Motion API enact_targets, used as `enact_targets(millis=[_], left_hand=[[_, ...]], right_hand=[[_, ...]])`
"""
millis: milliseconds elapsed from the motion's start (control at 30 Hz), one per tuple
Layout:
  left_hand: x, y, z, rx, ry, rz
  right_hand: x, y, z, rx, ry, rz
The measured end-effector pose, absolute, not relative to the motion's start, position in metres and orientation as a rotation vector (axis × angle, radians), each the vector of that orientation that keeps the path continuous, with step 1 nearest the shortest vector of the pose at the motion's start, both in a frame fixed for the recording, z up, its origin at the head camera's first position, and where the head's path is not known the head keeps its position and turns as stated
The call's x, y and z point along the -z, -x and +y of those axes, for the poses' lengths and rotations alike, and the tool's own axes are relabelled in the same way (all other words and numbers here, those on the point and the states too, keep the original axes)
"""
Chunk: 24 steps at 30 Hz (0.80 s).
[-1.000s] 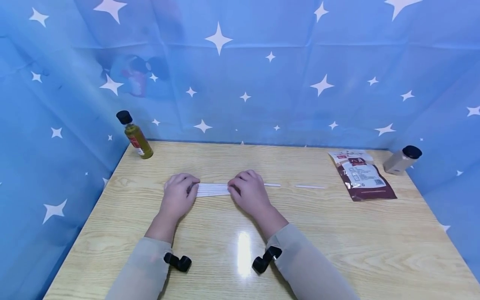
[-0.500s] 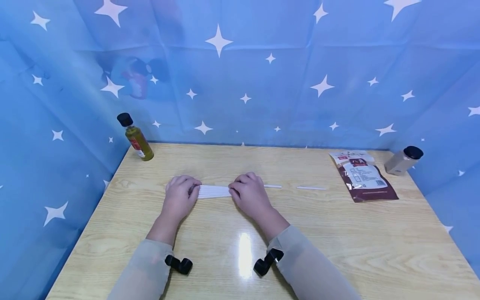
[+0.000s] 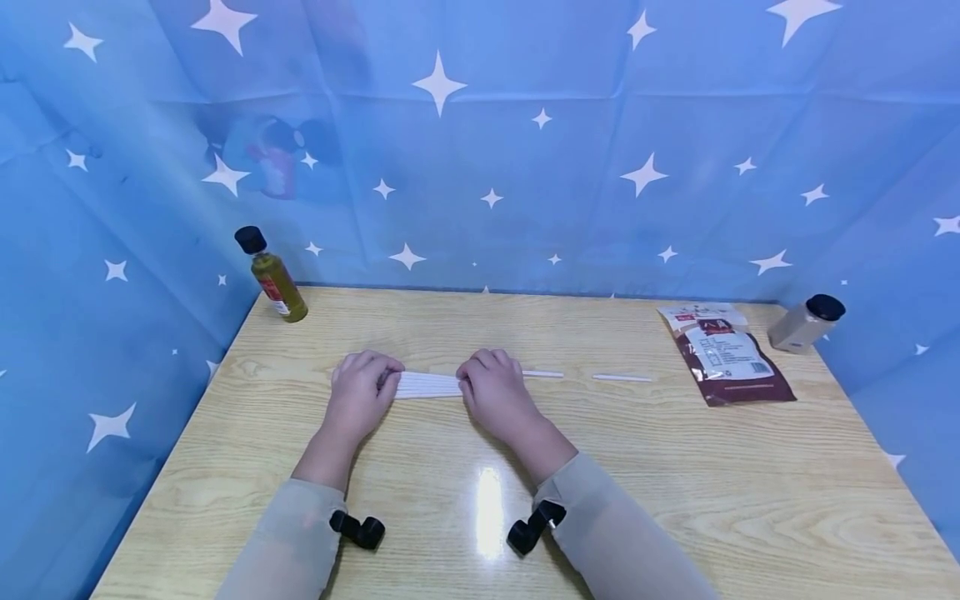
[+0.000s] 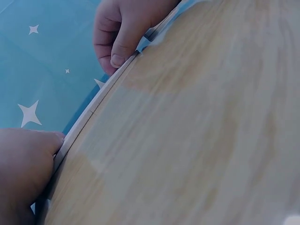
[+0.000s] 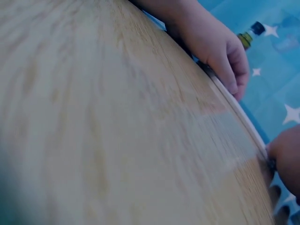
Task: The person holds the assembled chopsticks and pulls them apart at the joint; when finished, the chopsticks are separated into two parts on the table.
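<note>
Several thin white sticks lie side by side on the wooden table in a flat row. My left hand holds their left ends between thumb and fingers. At the other side, my right hand grips the row the same way and hides its right ends. One stick pokes out past the right hand. Farther right lies a single loose white stick. Seen edge-on in the left wrist view, the row runs between both hands, low along the tabletop. The right wrist view shows the left thumb on the row's edge.
A bottle of yellow-green oil with a black cap stands at the back left. Toward the back right lie a maroon and white food packet and a black-lidded shaker jar. A blue star-patterned cloth hangs behind the table.
The fingers of my right hand have shifted slightly, and a little more of the protruding stick shows beside them. The left hand keeps its place.
</note>
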State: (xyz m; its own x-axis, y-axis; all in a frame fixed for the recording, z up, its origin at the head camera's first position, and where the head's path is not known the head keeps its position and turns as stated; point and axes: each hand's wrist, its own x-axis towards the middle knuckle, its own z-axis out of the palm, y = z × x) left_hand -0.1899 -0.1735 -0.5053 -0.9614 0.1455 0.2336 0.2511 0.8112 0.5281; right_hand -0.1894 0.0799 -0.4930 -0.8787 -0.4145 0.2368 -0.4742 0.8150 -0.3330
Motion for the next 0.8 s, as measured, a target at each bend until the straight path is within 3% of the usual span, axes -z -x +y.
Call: enact_targets(millis=[800], left_hand=[[0.5051, 0.1919, -0.1741, 0.906, 0.378, -2.886]], right_hand=[[0.5001, 0.1915, 0.0828, -0.591, -0.733, -2.715]])
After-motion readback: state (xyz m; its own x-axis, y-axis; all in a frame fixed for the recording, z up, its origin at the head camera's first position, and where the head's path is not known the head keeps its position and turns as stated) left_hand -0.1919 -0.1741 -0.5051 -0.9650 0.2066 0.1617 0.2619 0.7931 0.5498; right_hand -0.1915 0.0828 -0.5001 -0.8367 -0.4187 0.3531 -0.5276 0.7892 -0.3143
